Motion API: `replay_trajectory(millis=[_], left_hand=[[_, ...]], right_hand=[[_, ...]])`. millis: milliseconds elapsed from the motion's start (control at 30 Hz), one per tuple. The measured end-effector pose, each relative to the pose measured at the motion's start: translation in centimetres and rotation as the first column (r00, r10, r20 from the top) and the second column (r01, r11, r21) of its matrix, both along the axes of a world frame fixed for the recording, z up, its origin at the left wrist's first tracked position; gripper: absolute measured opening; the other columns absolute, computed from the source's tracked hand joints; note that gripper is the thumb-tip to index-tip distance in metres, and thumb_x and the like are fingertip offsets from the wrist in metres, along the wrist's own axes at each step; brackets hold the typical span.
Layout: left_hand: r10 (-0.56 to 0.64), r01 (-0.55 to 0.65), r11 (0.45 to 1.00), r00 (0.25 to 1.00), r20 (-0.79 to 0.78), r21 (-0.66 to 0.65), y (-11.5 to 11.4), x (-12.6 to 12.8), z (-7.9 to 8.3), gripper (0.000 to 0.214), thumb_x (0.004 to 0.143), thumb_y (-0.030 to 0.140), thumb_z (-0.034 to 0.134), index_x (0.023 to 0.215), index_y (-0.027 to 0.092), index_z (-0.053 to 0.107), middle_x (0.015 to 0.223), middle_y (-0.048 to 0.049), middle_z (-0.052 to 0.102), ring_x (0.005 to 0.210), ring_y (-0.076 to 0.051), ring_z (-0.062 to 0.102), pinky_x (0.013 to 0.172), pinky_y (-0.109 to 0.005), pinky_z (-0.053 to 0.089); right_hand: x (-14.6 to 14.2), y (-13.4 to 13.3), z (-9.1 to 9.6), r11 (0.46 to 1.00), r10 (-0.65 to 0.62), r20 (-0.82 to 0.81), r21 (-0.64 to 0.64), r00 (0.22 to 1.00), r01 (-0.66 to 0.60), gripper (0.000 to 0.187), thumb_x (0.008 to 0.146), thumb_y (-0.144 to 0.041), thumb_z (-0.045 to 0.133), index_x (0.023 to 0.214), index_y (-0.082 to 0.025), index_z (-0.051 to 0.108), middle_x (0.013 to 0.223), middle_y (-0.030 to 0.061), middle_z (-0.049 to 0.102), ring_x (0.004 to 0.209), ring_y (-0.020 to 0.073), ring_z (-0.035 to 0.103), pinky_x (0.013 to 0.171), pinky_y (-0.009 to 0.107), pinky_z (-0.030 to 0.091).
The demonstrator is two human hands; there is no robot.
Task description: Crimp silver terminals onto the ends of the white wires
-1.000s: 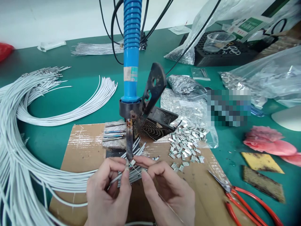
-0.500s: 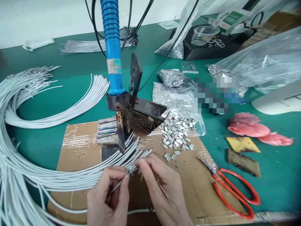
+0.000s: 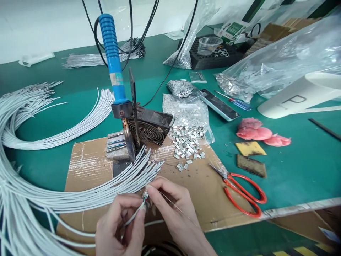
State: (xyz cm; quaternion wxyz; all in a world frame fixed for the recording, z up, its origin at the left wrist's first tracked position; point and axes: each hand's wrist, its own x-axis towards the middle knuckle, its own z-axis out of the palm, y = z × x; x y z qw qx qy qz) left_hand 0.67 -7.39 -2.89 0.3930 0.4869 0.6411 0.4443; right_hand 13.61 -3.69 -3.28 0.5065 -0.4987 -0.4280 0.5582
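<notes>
My left hand (image 3: 119, 227) pinches the end of a thin white wire (image 3: 131, 217) low in the frame. My right hand (image 3: 173, 213) is closed too, its fingertips meeting the wire's tip at a small metal clip (image 3: 145, 196); a thin strand of solder wire (image 3: 170, 202) runs back over this hand. Both hands hover over a brown cardboard sheet (image 3: 87, 167). A blue-handled soldering iron (image 3: 113, 67) stands clamped upright just beyond them, its tip pointing down beside a black fan (image 3: 149, 128). A bundle of white wires (image 3: 80, 195) fans in from the left.
Loose metal clips (image 3: 186, 145) lie on the cardboard, with bags of them behind. Red-handled scissors (image 3: 242, 195) rest at the right. Sponges (image 3: 250, 156), pink cloth (image 3: 255, 131), a white object (image 3: 301, 96), plastic bags and a black tray (image 3: 213, 57) crowd the green table.
My hands have drawn the wire end back from the iron's tip toward me. The view has tilted, so the iron and table sit further up and left.
</notes>
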Motion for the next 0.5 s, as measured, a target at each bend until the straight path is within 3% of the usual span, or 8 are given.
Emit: replay_trajectory(millis=[133, 367, 500], left_hand=[[0.001, 0.0, 1.0, 0.999, -0.047, 0.017, -0.14, -0.02, 0.03, 0.021, 0.093, 0.043, 0.068, 0.085, 0.023, 0.068, 0.073, -0.0022, 0.069, 0.066, -0.016, 0.066, 0.049, -0.016, 0.049], [-0.037, 0.037, 0.999, 0.999, 0.001, 0.001, -0.26, -0.19, -0.23, 0.019, 0.094, 0.043, 0.067, 0.087, 0.025, 0.068, 0.056, 0.005, 0.053, 0.057, -0.014, 0.063, 0.047, -0.015, 0.047], [-0.042, 0.042, 0.999, 0.999, 0.026, -0.015, -0.15, -0.21, -0.29, 0.021, 0.094, 0.043, 0.066, 0.085, 0.024, 0.067, 0.056, 0.0039, 0.056, 0.061, -0.015, 0.064, 0.054, -0.017, 0.051]], right_hand=[[-0.15, -0.29, -0.26, 1.0, -0.01, -0.02, -0.008, 1.0, 0.01, 0.034, 0.096, -0.038, 0.063, 0.068, -0.019, 0.062, 0.064, -0.0038, 0.05, 0.059, 0.0117, 0.044, 0.054, 0.022, 0.037], [0.03, -0.63, 0.18, 0.995, -0.051, 0.065, 0.093, 0.997, 0.045, 0.03, 0.095, -0.03, 0.064, 0.068, -0.019, 0.064, 0.064, -0.0032, 0.054, 0.058, 0.0115, 0.047, 0.053, 0.022, 0.038], [0.2, -0.88, 0.28, 0.987, -0.072, 0.146, 0.151, 0.987, 0.05, 0.026, 0.096, -0.026, 0.063, 0.071, -0.019, 0.066, 0.066, -0.0027, 0.057, 0.059, 0.0113, 0.05, 0.055, 0.022, 0.04]])
